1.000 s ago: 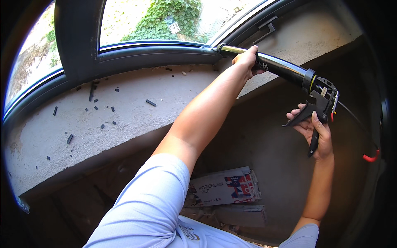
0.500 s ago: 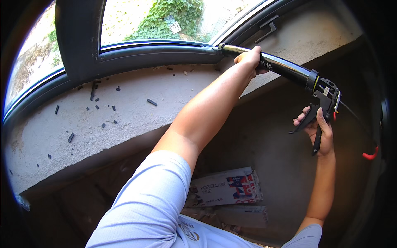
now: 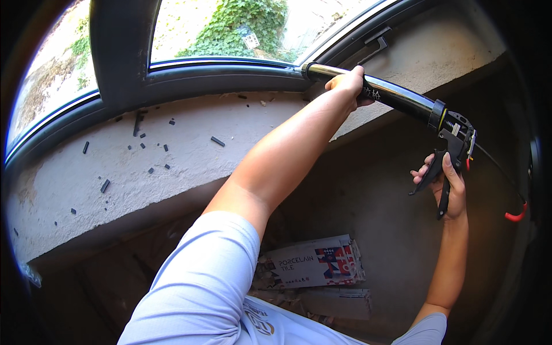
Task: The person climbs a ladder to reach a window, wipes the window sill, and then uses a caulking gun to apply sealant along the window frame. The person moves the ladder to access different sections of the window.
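A caulking gun [image 3: 402, 96] with a shiny dark barrel stretches between my two hands. My left hand [image 3: 348, 85] is wrapped round the barrel close to its front end. Around the black handle and trigger my right hand [image 3: 451, 187] is closed. The gun's tip meets the lower corner of the dark window frame [image 3: 230, 80], where frame and glass join. From the back of the gun a thin rod runs out to a red hooked end [image 3: 516, 214].
Below the window lies a rough concrete sill [image 3: 190, 138] scattered with several small black strips [image 3: 217, 141]. A window handle [image 3: 375, 48] sits on the frame at the right. Flattened printed cardboard [image 3: 310, 264] lies on the floor beneath the sill.
The window and sill have shifted slightly right in view. The caulking gun's tip stays at the frame, and the trigger sits a little nearer the handle.
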`<action>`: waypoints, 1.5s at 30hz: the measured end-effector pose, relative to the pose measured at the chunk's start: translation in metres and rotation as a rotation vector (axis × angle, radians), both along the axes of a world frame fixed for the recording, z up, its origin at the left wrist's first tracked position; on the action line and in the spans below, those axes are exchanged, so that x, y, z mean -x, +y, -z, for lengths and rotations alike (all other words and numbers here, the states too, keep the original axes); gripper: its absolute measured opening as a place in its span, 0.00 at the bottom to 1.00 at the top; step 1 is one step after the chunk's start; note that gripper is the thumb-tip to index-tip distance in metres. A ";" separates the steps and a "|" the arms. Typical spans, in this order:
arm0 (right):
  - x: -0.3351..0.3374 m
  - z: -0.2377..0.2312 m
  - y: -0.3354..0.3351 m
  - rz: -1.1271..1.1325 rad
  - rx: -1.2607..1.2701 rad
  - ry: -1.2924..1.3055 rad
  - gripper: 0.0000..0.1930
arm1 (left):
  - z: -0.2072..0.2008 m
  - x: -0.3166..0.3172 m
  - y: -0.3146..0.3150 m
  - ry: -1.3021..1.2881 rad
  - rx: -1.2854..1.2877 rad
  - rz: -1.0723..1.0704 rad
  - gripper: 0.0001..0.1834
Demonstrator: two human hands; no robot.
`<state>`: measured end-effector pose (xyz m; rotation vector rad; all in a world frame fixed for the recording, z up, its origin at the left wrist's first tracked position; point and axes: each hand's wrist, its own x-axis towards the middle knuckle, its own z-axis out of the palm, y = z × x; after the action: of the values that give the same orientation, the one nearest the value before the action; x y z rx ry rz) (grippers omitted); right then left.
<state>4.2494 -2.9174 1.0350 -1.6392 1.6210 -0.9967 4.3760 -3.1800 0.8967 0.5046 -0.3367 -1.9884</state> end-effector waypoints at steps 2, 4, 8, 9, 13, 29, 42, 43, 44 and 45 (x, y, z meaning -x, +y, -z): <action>-0.002 0.000 0.001 -0.002 -0.001 -0.004 0.25 | 0.000 -0.003 0.001 0.002 -0.007 0.003 0.20; -0.004 0.000 0.003 -0.011 -0.001 0.009 0.24 | 0.001 -0.006 0.002 -0.006 -0.009 0.009 0.20; -0.008 -0.002 0.007 0.001 -0.007 -0.001 0.25 | 0.001 -0.012 0.006 -0.004 0.000 -0.005 0.21; -0.009 -0.002 0.007 0.000 -0.015 0.009 0.25 | 0.001 -0.013 0.007 -0.004 -0.003 -0.001 0.20; -0.012 -0.003 0.011 0.004 -0.021 0.029 0.25 | 0.001 -0.020 0.013 -0.001 -0.001 -0.006 0.20; -0.021 -0.002 0.019 -0.051 -0.015 -0.032 0.24 | -0.002 -0.044 0.028 -0.029 -0.037 -0.044 0.19; -0.016 0.000 0.020 -0.129 -0.064 -0.069 0.25 | -0.006 -0.067 0.047 -0.067 -0.096 -0.156 0.30; -0.016 0.000 0.020 -0.150 -0.059 -0.053 0.26 | -0.007 -0.069 0.049 -0.093 -0.102 -0.139 0.25; -0.016 0.000 0.020 -0.133 -0.066 -0.071 0.25 | -0.008 -0.072 0.050 -0.122 -0.105 -0.124 0.22; -0.017 0.000 0.021 -0.132 -0.060 -0.082 0.25 | -0.009 -0.074 0.052 -0.117 -0.112 -0.125 0.22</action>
<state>4.2662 -2.8962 1.0351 -1.6213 1.4559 -0.9272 4.4500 -3.1276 0.9054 0.6989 -0.2607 -1.8678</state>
